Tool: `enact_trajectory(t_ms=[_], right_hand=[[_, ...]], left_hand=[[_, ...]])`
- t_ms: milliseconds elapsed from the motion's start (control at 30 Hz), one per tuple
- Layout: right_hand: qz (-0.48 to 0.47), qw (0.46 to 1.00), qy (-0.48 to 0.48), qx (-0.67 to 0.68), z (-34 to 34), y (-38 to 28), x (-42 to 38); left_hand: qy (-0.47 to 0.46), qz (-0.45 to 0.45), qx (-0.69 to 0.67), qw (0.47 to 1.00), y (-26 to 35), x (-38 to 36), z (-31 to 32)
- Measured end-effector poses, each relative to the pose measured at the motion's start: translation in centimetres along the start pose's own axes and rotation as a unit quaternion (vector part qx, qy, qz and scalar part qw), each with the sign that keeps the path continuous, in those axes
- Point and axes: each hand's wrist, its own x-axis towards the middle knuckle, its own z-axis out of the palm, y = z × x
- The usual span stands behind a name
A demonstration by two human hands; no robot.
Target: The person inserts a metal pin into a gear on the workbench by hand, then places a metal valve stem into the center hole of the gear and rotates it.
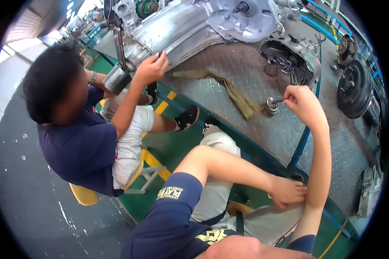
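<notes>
My right hand (304, 103) is above the metal table, its fingers closed on the end of a thin metal tool (279, 100). The tool's other end meets a small round metal part (271, 108) standing on the table, beside the end of a brownish-green cloth (239, 97). My left hand (289, 192) lies over my leg next to my right forearm, fingers apart, with nothing seen in it.
A seated co-worker (82, 125) at the left holds a metal cylinder (117, 80) near a large silver housing (177, 30). An open casing (293, 52) holds small metal parts. A black wheel-like disc (355, 89) stands at the right. The table edge (250, 144) runs diagonally.
</notes>
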Motion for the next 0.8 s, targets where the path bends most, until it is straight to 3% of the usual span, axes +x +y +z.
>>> enact_trajectory(t_ms=[133,533,667,800], right_hand=[[-0.036,0.999,0.008,-0.023,1.2,-1.3,-0.1],[-0.086,0.996,0.038,-0.01,2.7,-1.9,2.0],[-0.087,0.994,0.072,-0.011,3.4,-1.1,3.1],[-0.049,0.992,0.116,0.003,4.0,0.3,4.0]], left_hand=[[-0.025,-0.022,-0.024,0.999,-0.1,0.2,-0.1],[0.055,-0.002,-0.007,0.998,-1.0,0.5,-0.8],[0.049,0.01,0.037,0.998,-1.1,0.0,-1.6],[0.013,-0.039,0.012,0.999,-1.5,-0.6,-1.5]])
